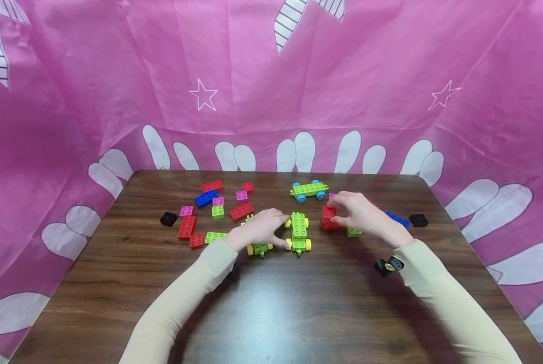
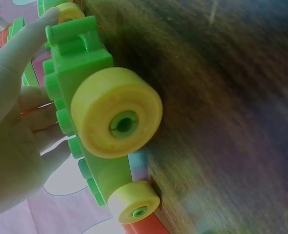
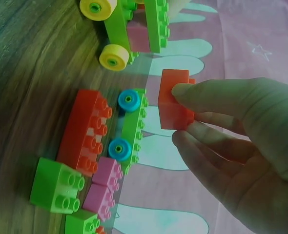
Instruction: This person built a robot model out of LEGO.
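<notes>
My left hand is at the left side of a green toy car with yellow wheels, thumb at a rear wheel and fingers at a front one. This car carries a raised green plate over a pink brick. A second yellow-wheeled chassis sits beneath that hand, partly covered by it in the head view. Between thumb and fingers my right hand pinches a small red brick, raised off the table. Below it lie a long red brick and a green brick.
A green chassis with blue wheels stands farther back. Several red, blue, pink and green bricks lie to the left, including a long red one. Black pieces lie at both sides. A blue brick is beyond the right wrist.
</notes>
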### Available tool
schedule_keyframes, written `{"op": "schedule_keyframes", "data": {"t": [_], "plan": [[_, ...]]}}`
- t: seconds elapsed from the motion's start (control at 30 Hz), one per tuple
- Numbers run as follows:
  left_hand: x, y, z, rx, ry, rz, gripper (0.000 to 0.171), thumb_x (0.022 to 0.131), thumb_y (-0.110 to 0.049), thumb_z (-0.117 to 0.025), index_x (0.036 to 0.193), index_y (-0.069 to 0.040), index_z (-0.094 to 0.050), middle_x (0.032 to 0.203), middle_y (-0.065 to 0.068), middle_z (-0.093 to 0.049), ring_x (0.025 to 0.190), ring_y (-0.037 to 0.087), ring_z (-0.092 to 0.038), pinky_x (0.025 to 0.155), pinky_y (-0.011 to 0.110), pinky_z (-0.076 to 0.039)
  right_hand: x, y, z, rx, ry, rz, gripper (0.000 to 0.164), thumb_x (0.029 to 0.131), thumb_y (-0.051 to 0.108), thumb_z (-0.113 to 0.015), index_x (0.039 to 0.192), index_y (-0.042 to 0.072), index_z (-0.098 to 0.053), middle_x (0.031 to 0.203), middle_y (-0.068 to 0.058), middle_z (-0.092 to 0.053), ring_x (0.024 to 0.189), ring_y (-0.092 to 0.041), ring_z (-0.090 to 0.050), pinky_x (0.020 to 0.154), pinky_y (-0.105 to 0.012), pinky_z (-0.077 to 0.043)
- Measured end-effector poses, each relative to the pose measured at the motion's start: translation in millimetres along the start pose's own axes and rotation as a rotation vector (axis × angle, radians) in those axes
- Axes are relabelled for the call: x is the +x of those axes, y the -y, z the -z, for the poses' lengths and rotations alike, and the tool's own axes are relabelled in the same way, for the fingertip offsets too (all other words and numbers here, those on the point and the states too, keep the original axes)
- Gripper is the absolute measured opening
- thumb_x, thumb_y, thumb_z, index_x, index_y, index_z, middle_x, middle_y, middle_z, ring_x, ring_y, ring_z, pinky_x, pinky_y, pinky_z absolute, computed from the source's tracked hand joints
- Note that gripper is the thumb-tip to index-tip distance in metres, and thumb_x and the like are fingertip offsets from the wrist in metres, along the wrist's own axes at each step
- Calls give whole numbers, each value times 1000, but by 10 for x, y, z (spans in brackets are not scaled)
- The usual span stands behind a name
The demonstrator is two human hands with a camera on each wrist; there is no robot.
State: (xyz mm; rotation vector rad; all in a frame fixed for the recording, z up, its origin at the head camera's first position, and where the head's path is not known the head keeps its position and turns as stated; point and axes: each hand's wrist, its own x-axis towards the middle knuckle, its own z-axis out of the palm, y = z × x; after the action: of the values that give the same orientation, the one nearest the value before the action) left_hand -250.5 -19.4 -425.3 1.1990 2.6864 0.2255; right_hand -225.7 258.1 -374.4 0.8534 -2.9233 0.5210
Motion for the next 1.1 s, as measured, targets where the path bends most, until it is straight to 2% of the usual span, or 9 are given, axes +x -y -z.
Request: {"op": "schedule_keyframes", "data": {"t": [0.13,0.57,0.9,1.1], "plan": [[1,1,-5,3,2,4,84,84,-54,-73,145,-1,-48,145,15,-55,136,28,-49,118,39,-37,54,43,-29,-14,-10,27,35,78,14,-84,110,6,-73,101,-8,-72,91,-19,-65,82,-40,-59],[1,1,9,-21,10,9,85,84,-53,-73,146,0,-46,147,17,-53,139,30,-47,120,40,-35,217,132,-116,43,-6,107,33,79,12,-82,109,4,-71,103,-9,-72,92,-20,-68,83,-40,-60],[17,26,-4,-22,3,2,84,84,-54,-73,144,-1,-48,144,15,-56,134,27,-51,117,40,-39,293,197,-177,71,-11,120,33,80,13,-82,110,3,-71,104,-10,-73,91,-20,-66,84,-41,-59],[19,23,-2,-31,1,3,83,84,-52,-74,143,0,-49,142,15,-57,133,27,-51,116,40,-40,316,218,-213,95,4,128,33,81,13,-81,111,5,-71,104,-8,-72,91,-17,-66,83,-37,-59]]}}
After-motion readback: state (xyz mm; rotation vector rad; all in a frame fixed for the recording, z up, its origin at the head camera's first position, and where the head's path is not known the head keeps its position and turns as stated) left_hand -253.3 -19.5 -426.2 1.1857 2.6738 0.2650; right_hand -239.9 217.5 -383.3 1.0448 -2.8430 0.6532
